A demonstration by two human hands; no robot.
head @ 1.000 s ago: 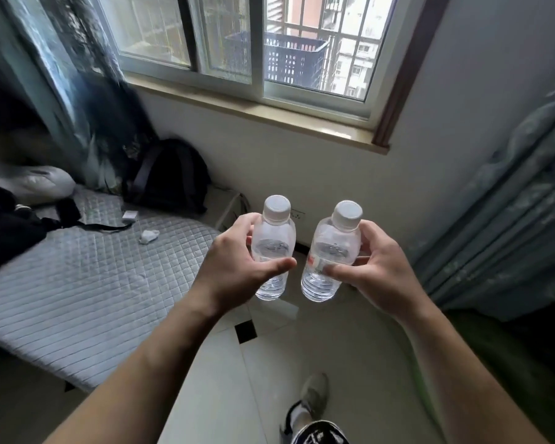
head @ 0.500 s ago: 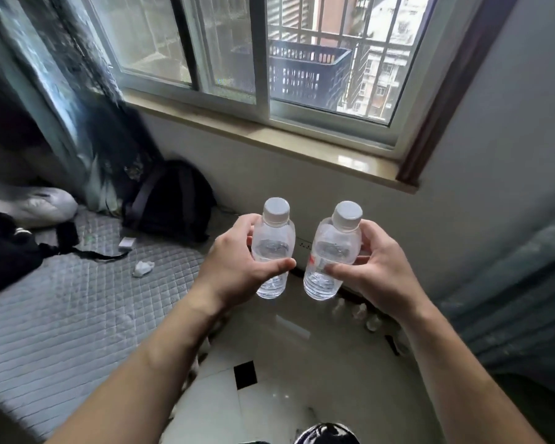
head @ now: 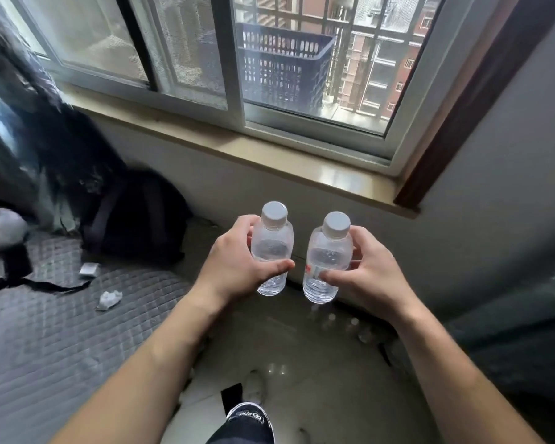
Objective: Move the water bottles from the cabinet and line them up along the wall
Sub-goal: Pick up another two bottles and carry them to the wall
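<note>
I hold two small clear water bottles with grey-white caps upright in front of me, above the floor. My left hand (head: 237, 267) grips the left bottle (head: 272, 241) around its middle. My right hand (head: 366, 274) grips the right bottle (head: 329, 251), which carries a small red mark on its label. Both bottles hang in front of the grey wall (head: 462, 251) under the window sill (head: 269, 155). On the floor by the wall, several small bottles (head: 353, 325) stand blurred below my right hand. The cabinet is out of view.
A grey quilted mattress (head: 61, 331) fills the left side, with a black backpack (head: 135, 219), a crumpled tissue (head: 109, 299) and a small white packet (head: 88, 270) on it. A curtain (head: 526, 331) hangs at the right. My shoe (head: 253, 386) stands on the tiled floor.
I have stepped closer to the wall under the window, so the sill and wall look larger. Both hands still hold their bottles the same way. The floor bottles came into view.
</note>
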